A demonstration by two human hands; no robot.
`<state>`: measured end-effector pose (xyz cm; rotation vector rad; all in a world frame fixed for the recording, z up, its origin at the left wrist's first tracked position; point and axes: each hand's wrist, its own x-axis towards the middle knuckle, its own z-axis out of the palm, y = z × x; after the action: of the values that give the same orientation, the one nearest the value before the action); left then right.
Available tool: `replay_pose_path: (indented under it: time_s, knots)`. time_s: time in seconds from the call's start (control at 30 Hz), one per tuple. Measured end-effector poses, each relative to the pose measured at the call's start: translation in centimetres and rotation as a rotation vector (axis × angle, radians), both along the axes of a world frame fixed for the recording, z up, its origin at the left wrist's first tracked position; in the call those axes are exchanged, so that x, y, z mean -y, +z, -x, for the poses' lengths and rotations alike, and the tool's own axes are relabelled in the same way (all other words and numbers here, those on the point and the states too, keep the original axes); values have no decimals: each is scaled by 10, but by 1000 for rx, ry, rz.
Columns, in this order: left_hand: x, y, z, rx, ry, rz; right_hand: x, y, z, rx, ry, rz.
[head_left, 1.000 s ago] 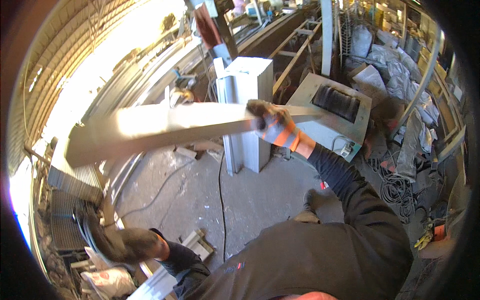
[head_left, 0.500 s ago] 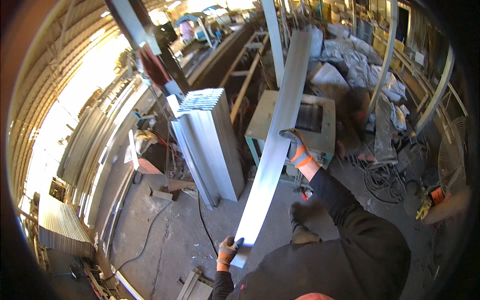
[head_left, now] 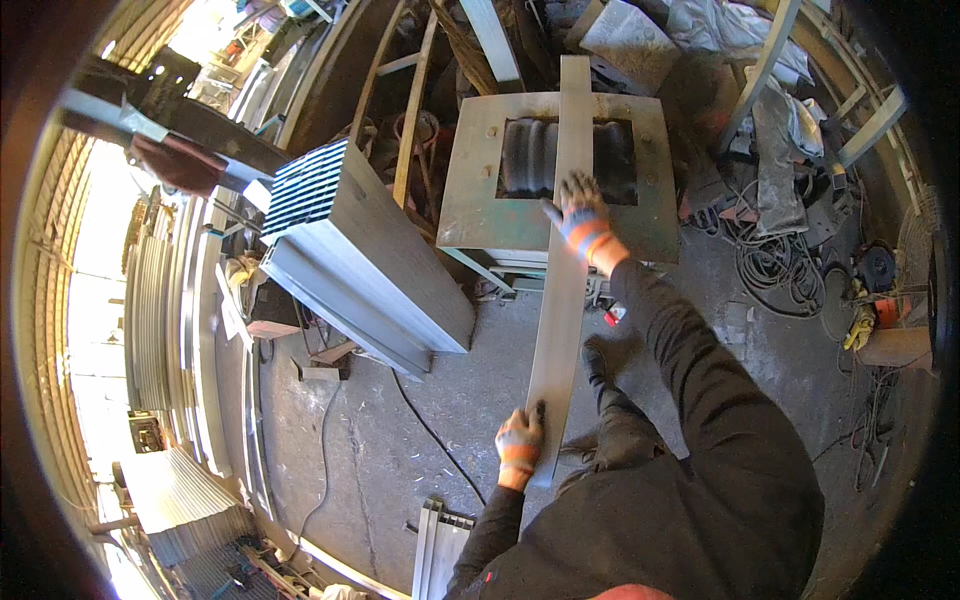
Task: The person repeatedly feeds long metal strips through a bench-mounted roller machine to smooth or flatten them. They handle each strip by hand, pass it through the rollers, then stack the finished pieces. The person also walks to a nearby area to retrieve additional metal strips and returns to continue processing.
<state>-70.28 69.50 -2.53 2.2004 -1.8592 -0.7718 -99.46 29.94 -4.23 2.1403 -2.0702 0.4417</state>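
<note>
A long flat metal bar stretches away from my body, its far part over a green-grey steel machine table. Beneath the bar, a dark ribbed roller shows in the table's square opening. My left hand, in an orange and grey glove, is closed around the bar's near end at its left edge. Gloved alike, my right hand lies flat on top of the bar, fingers spread, just on my side of the opening.
Left of the table stands a tall stack of metal profiles. A black cable crosses the floor, and coiled cables lie at the right. Short profiles rest near my left arm. Corrugated sheets are at lower left.
The bar has come down, swung more upright in view, and now lies across the machine's opening. My right hand has gone from holding its edge to lying flat on top.
</note>
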Motion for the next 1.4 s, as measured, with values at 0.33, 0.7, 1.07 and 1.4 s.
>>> replay_pose_path:
  time_s: [0.33,0.7,1.07,1.4]
  knots:
    - [207,-22,99,-152,-4,-50,201,-16,71,-136,-182,-40]
    - [-52,-17,-38,-287,-43,-97,-76,9,-53,63,-91,-78]
    - [-334,-6,-174,-357,65,-224,-355,35,-175,115,-15,-170]
    - [-347,36,-162,242,-13,329,-351,19,-182,876,-106,32]
